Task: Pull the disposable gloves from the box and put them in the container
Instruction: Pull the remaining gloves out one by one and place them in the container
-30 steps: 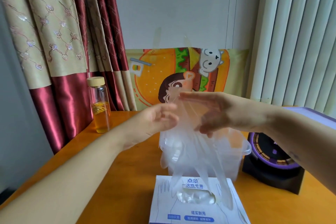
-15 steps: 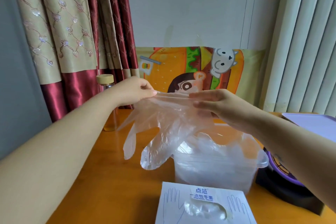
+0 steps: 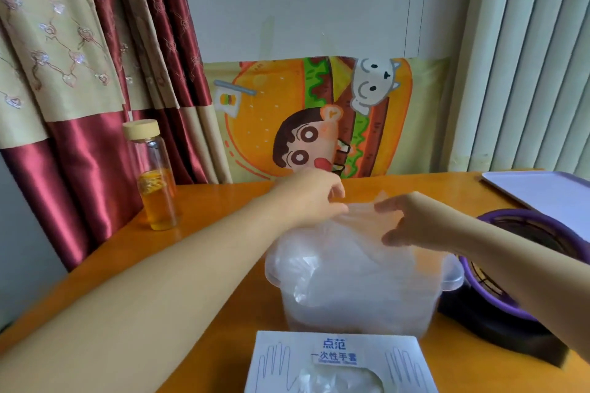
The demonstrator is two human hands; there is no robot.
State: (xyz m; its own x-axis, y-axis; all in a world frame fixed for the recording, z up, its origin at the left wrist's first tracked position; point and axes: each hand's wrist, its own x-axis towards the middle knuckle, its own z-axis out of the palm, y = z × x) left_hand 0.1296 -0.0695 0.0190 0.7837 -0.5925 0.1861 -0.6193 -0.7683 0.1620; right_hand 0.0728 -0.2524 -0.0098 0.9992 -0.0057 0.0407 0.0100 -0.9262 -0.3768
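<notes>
The glove (image 3: 360, 217), a thin, clear, crinkled film, was held just above the container (image 3: 277, 268), a translucent, rounded plastic tub heaped with similar film. The left hand (image 3: 314, 198) pinched one edge and the right hand (image 3: 412, 222) the other, close together but not touching. The white cardboard box (image 3: 277, 360), printed with hand outlines, was cut off at the frame's lower edge. Blur obscured the fingertips, and the glove's lower outline merged with the tub's contents.
</notes>
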